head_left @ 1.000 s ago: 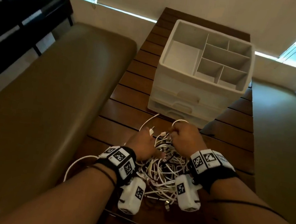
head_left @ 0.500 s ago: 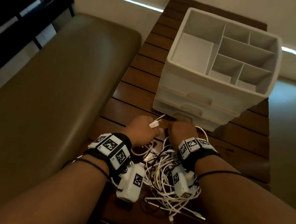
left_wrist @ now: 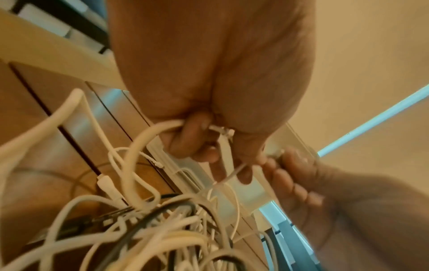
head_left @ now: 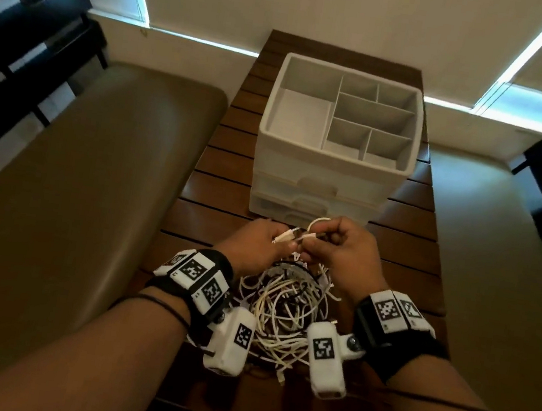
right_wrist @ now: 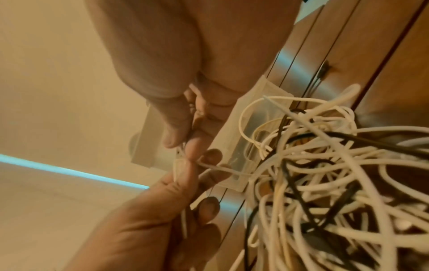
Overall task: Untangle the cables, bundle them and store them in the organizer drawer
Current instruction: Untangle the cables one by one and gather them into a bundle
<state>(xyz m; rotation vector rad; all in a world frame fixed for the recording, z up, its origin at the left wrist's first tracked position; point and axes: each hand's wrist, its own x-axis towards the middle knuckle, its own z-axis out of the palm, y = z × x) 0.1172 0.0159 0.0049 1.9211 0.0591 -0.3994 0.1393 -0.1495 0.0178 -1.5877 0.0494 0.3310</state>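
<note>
A tangle of white cables (head_left: 283, 314) with a few black ones lies on the slatted wooden table (head_left: 208, 197) between my wrists. Just above its far edge, my left hand (head_left: 270, 239) grips a white cable end (head_left: 288, 237). In the left wrist view its fingers (left_wrist: 192, 139) curl round that thick white cable. My right hand (head_left: 330, 239) pinches another connector (head_left: 313, 237) close to the left one; the right wrist view shows thumb and finger (right_wrist: 176, 135) closed on it. The white organizer (head_left: 331, 179) stands just beyond the hands, its drawers closed.
The organizer's top tray (head_left: 279, 79) has several compartments holding nothing. A brown padded bench (head_left: 74, 196) runs along the table's left side and another seat (head_left: 497, 252) along the right. Dark shelving (head_left: 20, 34) stands far left.
Both hands rose from the pile and came together, each now holding a cable end in front of the organizer. The head view shifted.
</note>
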